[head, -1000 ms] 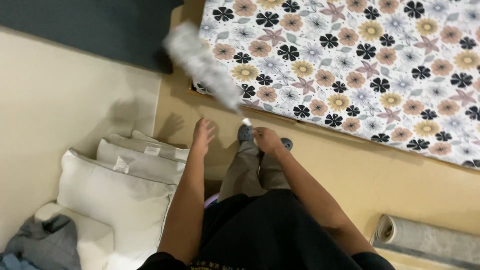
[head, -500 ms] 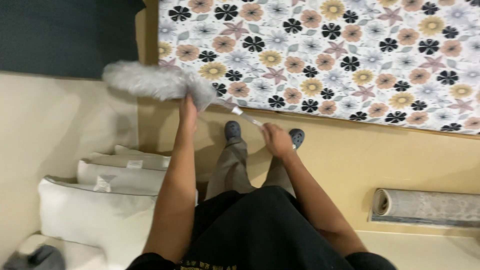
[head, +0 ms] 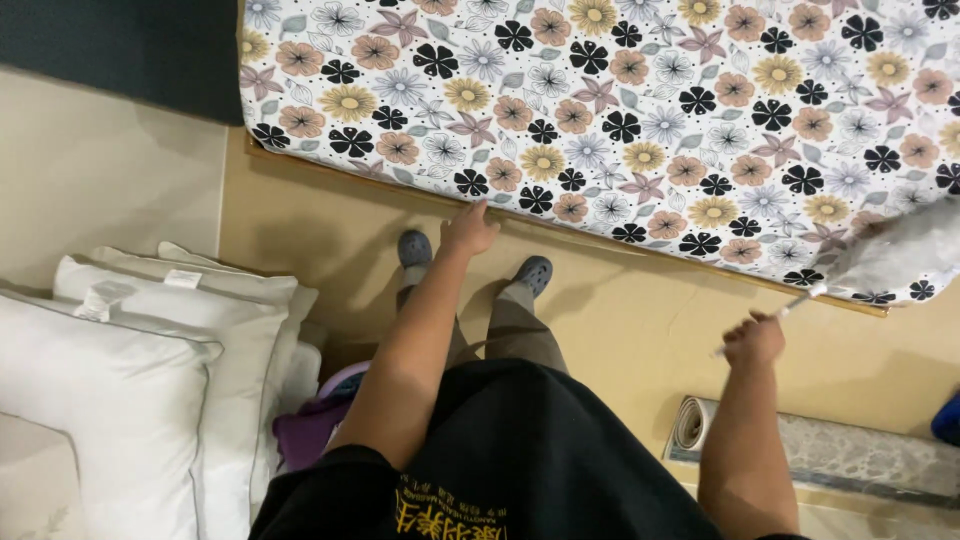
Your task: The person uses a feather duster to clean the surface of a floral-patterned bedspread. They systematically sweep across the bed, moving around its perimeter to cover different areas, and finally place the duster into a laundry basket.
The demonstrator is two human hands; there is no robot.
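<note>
I am gripping the duster (head: 890,258) in my right hand (head: 753,340), left hand (head: 469,230) fingers spread open, touching the mattress (head: 620,120) edge.

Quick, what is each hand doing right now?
Left hand: open, touching the flowered mattress edge.
Right hand: closed on the grey duster handle.

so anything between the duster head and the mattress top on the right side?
Nothing visible. The right hand holds the duster by its handle, and its fluffy grey head lies over the floral mattress near the edge, with no object between them. The left hand rests at the mattress edge, well away.
</note>
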